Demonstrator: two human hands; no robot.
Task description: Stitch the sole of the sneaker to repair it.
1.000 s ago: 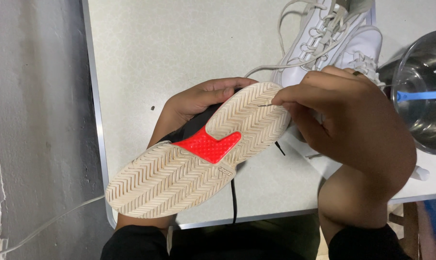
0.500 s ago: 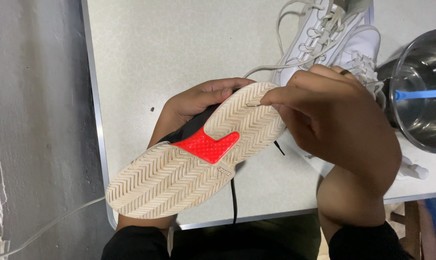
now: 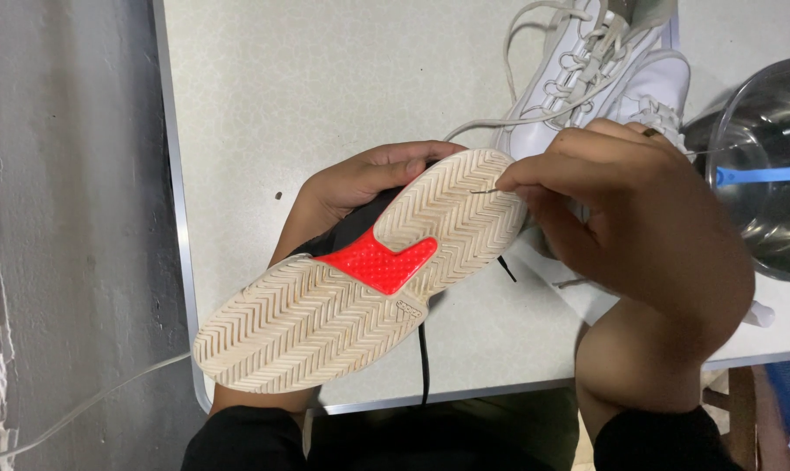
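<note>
You look down on a pale speckled surface (image 3: pixel 308 96) with a metal edge; left of it runs grey concrete floor (image 3: pixel 72 218), crossed by a thin white cord (image 3: pixel 81 410)

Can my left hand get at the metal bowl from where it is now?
Probably not easily. The left hand is cupped under the upturned shoe, and the right hand and white sneakers lie between it and the metal bowl at the far right.

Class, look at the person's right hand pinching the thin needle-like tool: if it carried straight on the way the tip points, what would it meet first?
The right hand points its thin tool leftward at the shoe sole; its grooved tread would probably come first, as the tip seems already there.
</note>
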